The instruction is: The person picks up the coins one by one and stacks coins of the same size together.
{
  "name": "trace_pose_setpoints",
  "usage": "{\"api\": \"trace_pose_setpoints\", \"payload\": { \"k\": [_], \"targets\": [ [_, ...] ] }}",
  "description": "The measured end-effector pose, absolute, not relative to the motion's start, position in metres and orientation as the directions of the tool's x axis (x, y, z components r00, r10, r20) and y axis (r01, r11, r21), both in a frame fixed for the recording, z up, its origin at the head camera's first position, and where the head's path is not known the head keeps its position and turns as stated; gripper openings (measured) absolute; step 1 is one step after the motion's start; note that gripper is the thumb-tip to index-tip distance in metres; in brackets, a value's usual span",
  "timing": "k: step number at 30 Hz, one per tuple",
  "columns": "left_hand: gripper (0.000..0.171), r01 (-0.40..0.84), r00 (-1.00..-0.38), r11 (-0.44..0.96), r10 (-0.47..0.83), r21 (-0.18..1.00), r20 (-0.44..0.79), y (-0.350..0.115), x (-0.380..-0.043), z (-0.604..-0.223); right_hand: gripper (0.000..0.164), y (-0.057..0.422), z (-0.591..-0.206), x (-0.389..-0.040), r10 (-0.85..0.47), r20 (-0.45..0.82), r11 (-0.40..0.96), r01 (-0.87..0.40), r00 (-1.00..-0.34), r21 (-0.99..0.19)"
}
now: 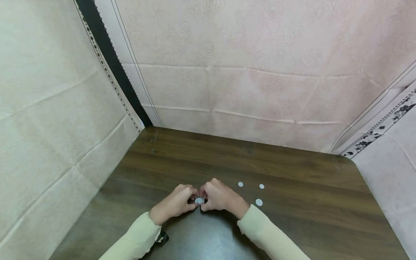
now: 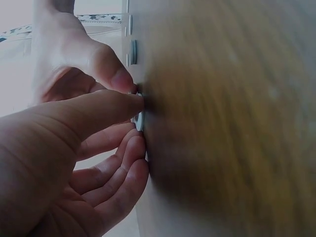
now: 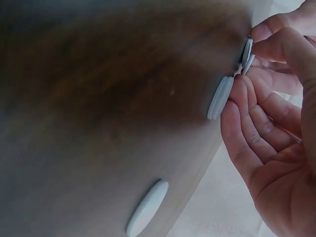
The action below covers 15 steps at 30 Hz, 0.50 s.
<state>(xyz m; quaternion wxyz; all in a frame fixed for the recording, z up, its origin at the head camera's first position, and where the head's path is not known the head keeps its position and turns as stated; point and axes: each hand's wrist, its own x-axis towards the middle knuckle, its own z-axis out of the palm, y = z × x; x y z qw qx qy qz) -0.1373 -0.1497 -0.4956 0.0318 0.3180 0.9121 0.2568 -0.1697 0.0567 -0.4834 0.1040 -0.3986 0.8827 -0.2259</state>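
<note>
In the head view, my left hand and right hand meet over the table, fingertips close together around small white discs. Thumb and fingers of each hand pinch at the discs' edges from opposite sides. Seen from the right wrist, two thin discs lie between the fingertips, partly covered by them. Another disc, apparently layered, lies beside the curled fingers of my right hand. From the left wrist, the thumb of my left hand covers part of a disc low against the tabletop.
Three separate white discs lie right of the hands: two farther back, one and another, and a larger one nearer. The dark wooden table is bordered by pale cloth behind and at both sides.
</note>
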Motion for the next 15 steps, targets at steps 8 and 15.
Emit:
{"api": "trace_pose_setpoints", "payload": {
  "k": [8,15],
  "targets": [
    [0.012,0.568,-0.798,0.685,0.595,0.457,0.1,-0.1481,-0.1355,-0.4933,0.012,0.0548,-0.4821,-0.1679,-0.734,0.009,0.599,-0.654,-0.679,-0.462],
    [0.013,0.57,-0.799,0.691,0.593,0.444,0.104,-0.1472,-0.1339,-0.4927,0.014,0.054,-0.4829,-0.1675,-0.726,-0.006,0.613,-0.643,-0.688,-0.459]
  ]
}}
